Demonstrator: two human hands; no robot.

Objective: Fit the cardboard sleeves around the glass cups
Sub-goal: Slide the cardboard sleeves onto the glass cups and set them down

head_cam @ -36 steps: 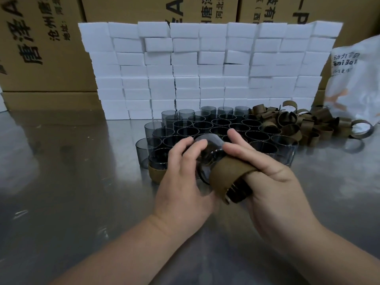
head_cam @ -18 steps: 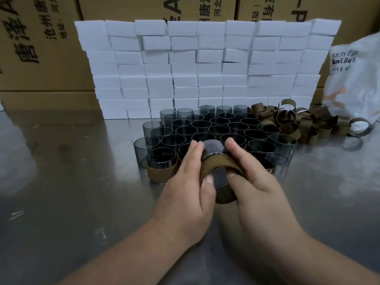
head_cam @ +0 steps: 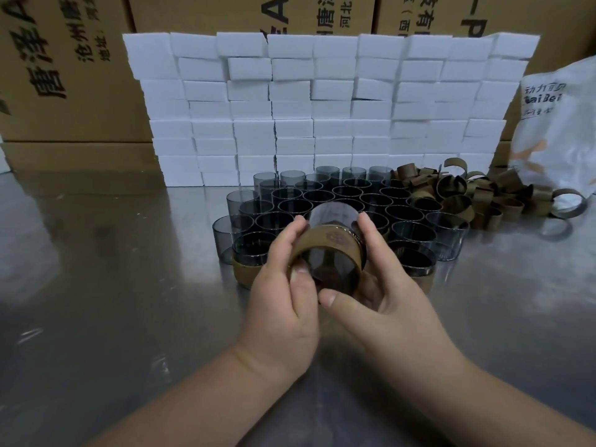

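only the bag point(head_cam: 558, 130) reads "baibei"; left hand point(head_cam: 283, 295) and right hand point(head_cam: 380, 304) grip sleeved cup point(head_cam: 329, 250).

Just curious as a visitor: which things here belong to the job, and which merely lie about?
Job: left hand, right hand, held cup, sleeve, bare cups, loose sleeves, finished cups.
Lying about: white blocks, cardboard boxes, white bag.

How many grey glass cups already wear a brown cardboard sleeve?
3. The held sleeved cup, tilted between left hand and right hand; the front-left sleeved cup and front-right sleeved cup, standing at the bare cups' near edge. The hands may hide more.
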